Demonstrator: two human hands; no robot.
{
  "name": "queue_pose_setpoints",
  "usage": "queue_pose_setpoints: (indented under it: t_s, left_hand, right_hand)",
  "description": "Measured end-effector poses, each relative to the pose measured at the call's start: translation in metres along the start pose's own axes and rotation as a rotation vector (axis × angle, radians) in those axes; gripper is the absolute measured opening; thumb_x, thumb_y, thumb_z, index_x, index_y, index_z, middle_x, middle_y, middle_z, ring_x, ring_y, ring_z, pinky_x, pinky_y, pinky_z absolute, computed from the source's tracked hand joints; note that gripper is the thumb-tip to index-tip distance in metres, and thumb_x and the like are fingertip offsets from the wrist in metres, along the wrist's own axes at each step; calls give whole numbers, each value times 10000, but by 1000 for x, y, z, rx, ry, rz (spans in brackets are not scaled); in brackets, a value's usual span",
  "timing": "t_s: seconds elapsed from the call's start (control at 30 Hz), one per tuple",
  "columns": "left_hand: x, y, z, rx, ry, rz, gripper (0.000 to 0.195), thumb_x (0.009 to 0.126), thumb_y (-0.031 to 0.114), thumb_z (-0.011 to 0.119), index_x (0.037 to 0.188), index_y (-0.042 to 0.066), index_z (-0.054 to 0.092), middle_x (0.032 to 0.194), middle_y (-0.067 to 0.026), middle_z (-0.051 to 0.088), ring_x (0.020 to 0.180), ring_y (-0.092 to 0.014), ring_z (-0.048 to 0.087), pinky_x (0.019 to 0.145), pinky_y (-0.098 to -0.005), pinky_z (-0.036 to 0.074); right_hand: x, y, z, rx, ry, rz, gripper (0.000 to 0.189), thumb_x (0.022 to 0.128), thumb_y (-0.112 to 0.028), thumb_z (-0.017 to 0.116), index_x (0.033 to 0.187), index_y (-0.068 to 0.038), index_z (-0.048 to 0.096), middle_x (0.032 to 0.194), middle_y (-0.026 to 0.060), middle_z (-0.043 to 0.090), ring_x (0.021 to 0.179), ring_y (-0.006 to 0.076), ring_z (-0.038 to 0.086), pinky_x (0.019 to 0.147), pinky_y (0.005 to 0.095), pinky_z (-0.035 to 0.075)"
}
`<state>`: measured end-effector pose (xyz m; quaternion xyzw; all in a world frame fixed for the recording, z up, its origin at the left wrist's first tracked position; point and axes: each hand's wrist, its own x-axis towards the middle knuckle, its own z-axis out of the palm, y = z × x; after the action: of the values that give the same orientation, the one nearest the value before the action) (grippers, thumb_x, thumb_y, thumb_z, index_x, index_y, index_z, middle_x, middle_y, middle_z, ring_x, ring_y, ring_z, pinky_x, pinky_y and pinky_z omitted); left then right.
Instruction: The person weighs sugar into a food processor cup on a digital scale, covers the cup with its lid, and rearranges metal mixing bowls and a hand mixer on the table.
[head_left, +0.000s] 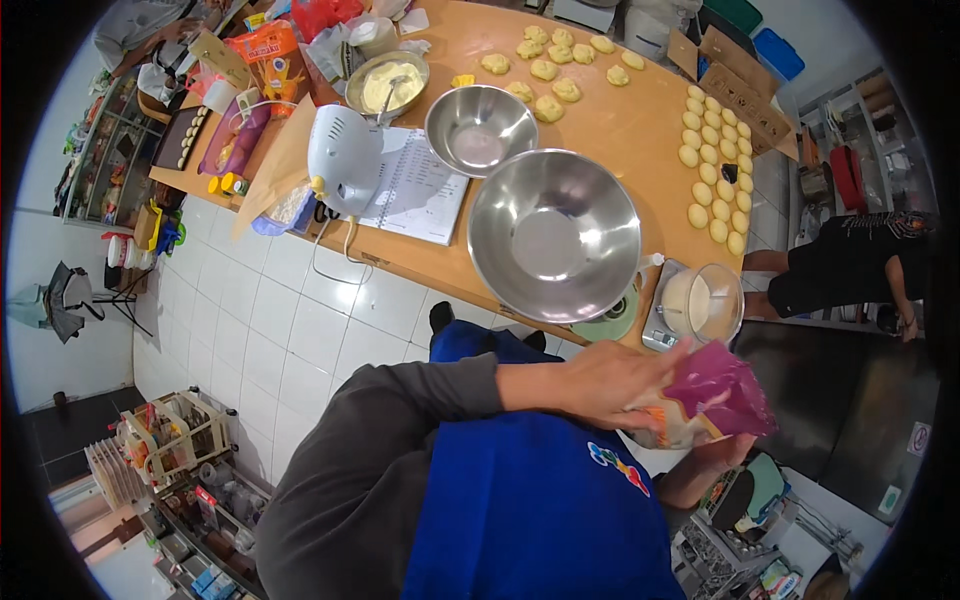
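A purple and white plastic packet (720, 390) with printing is between my two hands, to the right of my blue apron. My left hand (611, 382) lies across its near side, fingers on the film. Below the packet, my right hand (712, 457) grips its lower end, partly hidden behind it. Just beyond, at the table's edge, a clear plastic container (720, 300) holding pale powder stands on a digital kitchen scale (660, 330). The packet's contents cannot be seen.
A large steel bowl (555, 232) and a smaller one (481, 135) sit on the wooden table (660, 127). Dough balls (709, 154) and rough dough lumps (544, 70) lie on it. A hand mixer (345, 157) stands by a spiral notebook (427, 180). Another person (847, 262) stands at right.
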<state>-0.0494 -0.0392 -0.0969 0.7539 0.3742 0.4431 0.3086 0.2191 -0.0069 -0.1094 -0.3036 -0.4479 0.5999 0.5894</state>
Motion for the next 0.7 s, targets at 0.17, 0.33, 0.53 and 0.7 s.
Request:
queue_pose_setpoints:
  t_s: [0.17,0.33,0.53,0.7]
  left_hand:
    - [-64,-7,-69,117,19,-111,958,750,424,691,1396,-63,179,880,-178,612,739,-369,608,624,-408,486]
    - [-130,-22,-129,227,134,-207,980,716,414,741,1390,-57,208,975,-199,612,810,-381,611,662,-416,492]
    - [-199,-43,-184,178,216,-375,1073,670,460,764,1404,-47,167,1278,-227,477,1052,-385,553,845,-402,470]
    - [-244,-60,-209,60,356,-380,1124,664,480,761,1419,-24,98,1308,-213,455,1168,-368,487,955,-387,402]
  right_hand:
    - [0,32,103,-77,-152,7,496,702,-140,668,1113,83,502,1069,229,593,959,304,611,868,416,487]
    - [-3,70,199,30,-293,143,356,763,-81,635,1070,57,520,1001,182,617,947,254,601,875,373,455]
    - [-16,117,280,67,-273,257,176,798,20,589,970,57,581,952,149,643,875,218,623,844,361,480]
    - [-31,139,337,80,-283,302,169,804,48,577,968,66,611,937,151,651,860,220,629,831,349,487]
